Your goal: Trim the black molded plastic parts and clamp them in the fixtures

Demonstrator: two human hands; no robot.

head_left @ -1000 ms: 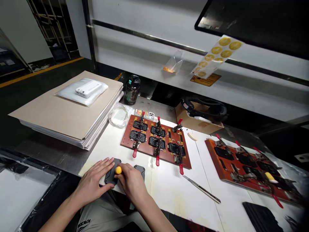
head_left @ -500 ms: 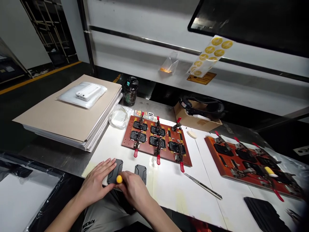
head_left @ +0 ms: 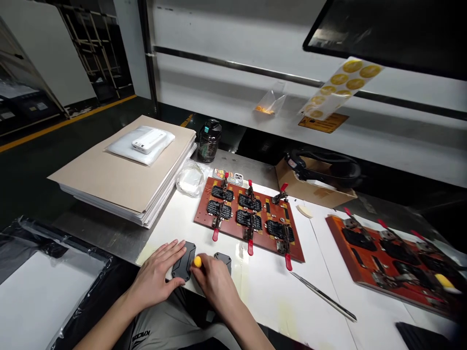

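My left hand [head_left: 158,272] lies over the left side of a dark grey, phone-sized panel [head_left: 187,260], with its fingers extended along the panel and its thumb at the lower corner, holding it against the table. A yellow-ended tool [head_left: 197,262] is gripped in my right hand [head_left: 215,279] at that panel's right edge; the tool's working end is hidden behind my fingers. Partly covered by the same hand, a second dark grey panel [head_left: 224,258] lies on the white sheet. Tweezers [head_left: 323,295] rest farther right.
A red-brown fixture board [head_left: 262,231] with red-handled clamps carries several black parts; a similar board [head_left: 350,257] stands right. At the left is a stack of sheets [head_left: 120,170]. A dark bottle [head_left: 209,141] and a cardboard box [head_left: 321,192] stand at the back.
The camera has turned, so the whole scene sits farther right. My right hand and the yellow-ended tool have moved slightly right over the panel. My left hand stays on it.
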